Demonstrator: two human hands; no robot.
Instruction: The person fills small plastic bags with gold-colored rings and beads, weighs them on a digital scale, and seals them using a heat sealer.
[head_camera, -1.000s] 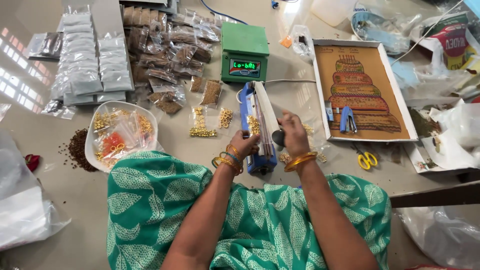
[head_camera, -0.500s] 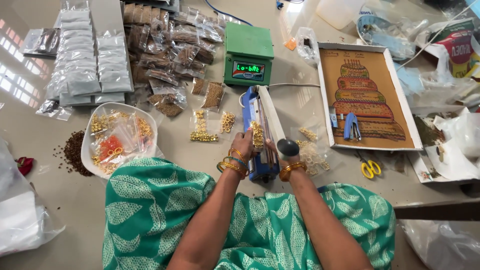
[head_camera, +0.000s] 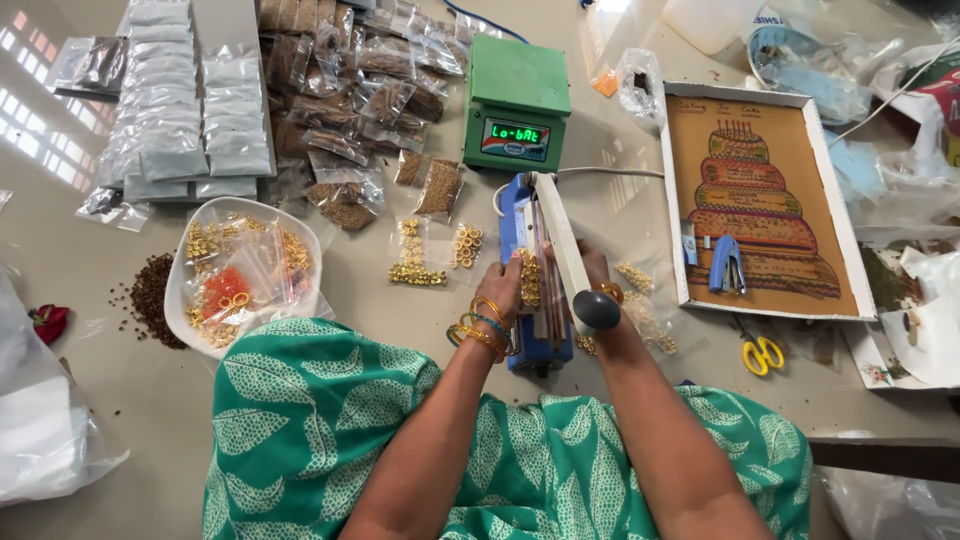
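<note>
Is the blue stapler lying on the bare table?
No, the blue stapler lies inside the shallow cardboard tray with the cake picture.

Head cam, steep look-down, close over table (head_camera: 400, 330) & hands.

The blue heat sealer (head_camera: 535, 345) lay on the tabletop close to its near edge, long axis running away from me, its pale lever arm (head_camera: 560, 250) lifted and tilted, ending in a dark round knob (head_camera: 597, 310) on my side. A small clear pouch of golden beads (head_camera: 528, 278) sat across its sealing bar, pinched in my fingers.
</note>
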